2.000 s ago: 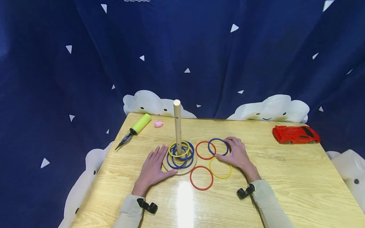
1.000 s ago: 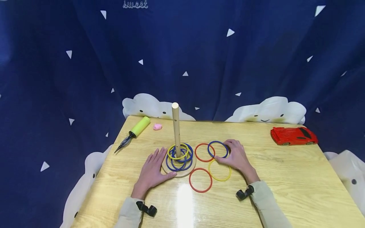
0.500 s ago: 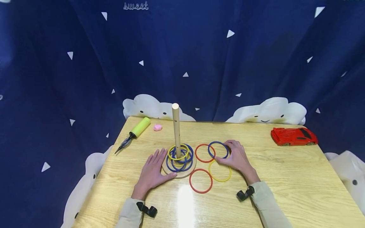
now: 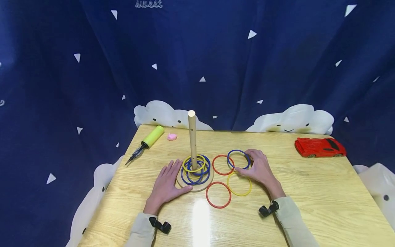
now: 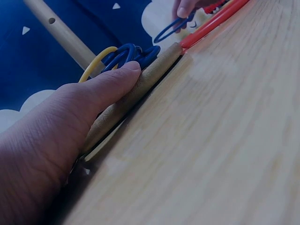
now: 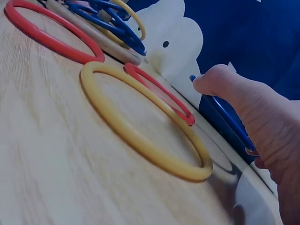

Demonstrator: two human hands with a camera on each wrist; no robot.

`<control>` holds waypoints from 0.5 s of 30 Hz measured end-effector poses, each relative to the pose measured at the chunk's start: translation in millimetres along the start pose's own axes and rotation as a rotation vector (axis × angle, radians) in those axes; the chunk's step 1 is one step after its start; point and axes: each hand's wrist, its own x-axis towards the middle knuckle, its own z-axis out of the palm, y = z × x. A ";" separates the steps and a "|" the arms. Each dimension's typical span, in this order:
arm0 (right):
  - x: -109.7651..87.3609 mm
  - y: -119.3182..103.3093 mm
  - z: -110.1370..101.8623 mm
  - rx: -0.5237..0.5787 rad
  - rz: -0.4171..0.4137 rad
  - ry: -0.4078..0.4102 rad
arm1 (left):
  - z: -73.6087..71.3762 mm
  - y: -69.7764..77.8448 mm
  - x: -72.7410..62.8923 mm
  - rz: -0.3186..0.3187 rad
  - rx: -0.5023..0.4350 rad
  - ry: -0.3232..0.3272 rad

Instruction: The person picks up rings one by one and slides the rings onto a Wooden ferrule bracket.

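A pale wood-grain table (image 4: 308,199) fills the lower part of the view, backed by a dark blue curtain (image 4: 216,48) printed with white triangles and clouds. At its far right sits a red toy car (image 4: 320,148); at the far left lie a yellow-green hand pump (image 4: 153,137) and a small pink toy (image 4: 171,137). The left hand (image 4: 167,185) is spread beside the wooden ring-toss stand (image 4: 193,145), fingers straight, thumb resting on the base (image 4: 200,188). The right hand (image 4: 259,168) pinches a blue ring (image 4: 238,150), tilted just above the table, right of the stand.
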 end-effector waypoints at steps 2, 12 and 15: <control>1.0 -2.7 -1.7 -0.003 -0.004 -0.004 | -1.2 0.4 -0.3 -0.001 -0.004 0.001; 9.0 -18.6 -17.1 -0.010 -0.023 -0.018 | -3.5 2.2 0.1 0.004 -0.012 0.011; 10.8 -22.5 -21.1 0.004 -0.028 -0.025 | -3.5 2.3 -0.7 -0.001 -0.012 0.005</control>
